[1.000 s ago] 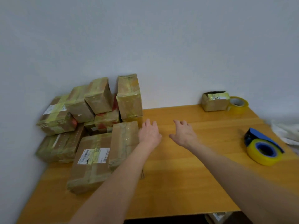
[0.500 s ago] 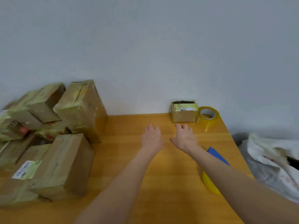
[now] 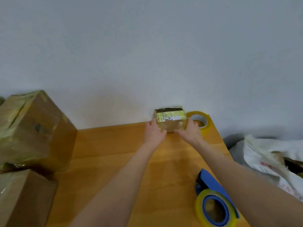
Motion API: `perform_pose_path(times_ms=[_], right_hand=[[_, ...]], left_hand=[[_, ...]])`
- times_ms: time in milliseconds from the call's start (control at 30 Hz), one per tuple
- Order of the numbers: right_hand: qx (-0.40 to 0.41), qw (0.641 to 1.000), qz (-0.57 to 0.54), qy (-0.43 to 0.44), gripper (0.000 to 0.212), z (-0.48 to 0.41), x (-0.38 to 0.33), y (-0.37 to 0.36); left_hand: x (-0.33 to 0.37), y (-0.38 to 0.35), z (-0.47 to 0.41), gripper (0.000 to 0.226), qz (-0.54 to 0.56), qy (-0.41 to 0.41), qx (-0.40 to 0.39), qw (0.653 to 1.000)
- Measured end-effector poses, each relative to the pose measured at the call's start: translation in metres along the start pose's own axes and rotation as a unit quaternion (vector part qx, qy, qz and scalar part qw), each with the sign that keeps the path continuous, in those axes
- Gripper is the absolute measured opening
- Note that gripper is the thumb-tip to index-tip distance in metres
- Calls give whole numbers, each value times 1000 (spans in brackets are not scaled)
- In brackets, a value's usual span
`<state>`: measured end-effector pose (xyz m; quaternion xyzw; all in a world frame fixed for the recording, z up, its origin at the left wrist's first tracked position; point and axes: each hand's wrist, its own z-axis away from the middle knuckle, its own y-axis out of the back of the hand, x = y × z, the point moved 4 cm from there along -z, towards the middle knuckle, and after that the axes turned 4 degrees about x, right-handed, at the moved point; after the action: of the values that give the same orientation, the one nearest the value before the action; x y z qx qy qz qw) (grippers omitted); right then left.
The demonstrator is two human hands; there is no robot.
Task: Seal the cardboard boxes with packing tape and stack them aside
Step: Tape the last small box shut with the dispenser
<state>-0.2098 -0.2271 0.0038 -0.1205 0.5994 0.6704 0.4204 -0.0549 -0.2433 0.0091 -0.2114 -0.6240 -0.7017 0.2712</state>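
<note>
Hands both on small box (image 3: 170, 122) at far edge of table (image 3: 114, 153), up against wall. L hand (image 3: 155, 134) wraps its left side, fingers up the side & thumb on the front lower corner; R hand (image 3: 190, 131) grips the right side same way (thumb low on front). Box has barcode label up top, spare tape roll (image 3: 200, 122) just beside it on the right. Tape dispenser (image 3: 214, 205) lies nearer, beside R forearm. Taped boxes (image 3: 32, 128) piled at left, white sack (image 3: 270, 153) off table to the right
</note>
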Motion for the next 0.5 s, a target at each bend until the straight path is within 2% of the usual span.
perform_pose_path(times_ms=[167,300,367,500], right_hand=[[22,996,-82,-29,93,-45,1,-4],[3,991,-126,-41,71,-55,2,-10],[-1,989,-144,-41,69,-50,3,-12],[-4,996,-80,-40,73,-25,14,-16]], left_hand=[[-4,-14,-39,68,83,32,6,996],[-9,-21,-51,55,144,47,-6,988],[-15,-25,-50,54,170,57,-18,984],[-37,-22,-35,61,139,102,14,985]])
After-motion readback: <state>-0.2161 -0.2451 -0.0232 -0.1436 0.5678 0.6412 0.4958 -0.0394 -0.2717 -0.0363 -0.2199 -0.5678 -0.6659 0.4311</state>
